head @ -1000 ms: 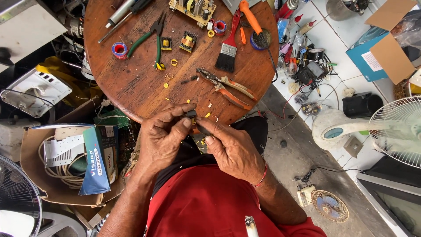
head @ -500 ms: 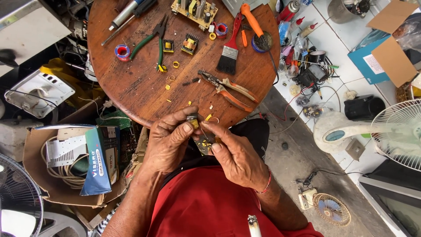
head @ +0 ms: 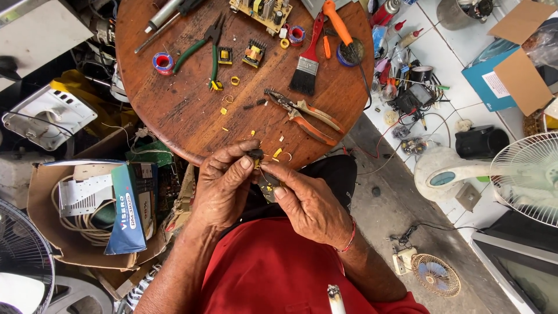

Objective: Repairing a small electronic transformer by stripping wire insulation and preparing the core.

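A small dark part (head: 256, 154) is pinched by the left hand (head: 224, 186) and right hand (head: 308, 203), just off the round wooden table (head: 174, 110). Wires are kept in a cardboard box (head: 43, 192). Orange pliers (head: 305, 113), a brush (head: 307, 61) and green pliers (head: 203, 46) are laid on the table.

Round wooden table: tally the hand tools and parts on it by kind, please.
Pliers: 2, green-handled and orange-handled
Paintbrush: 1
Small yellow transformers: 2, and
Circuit board: 1
Solder spools: 2, and
Total: 8
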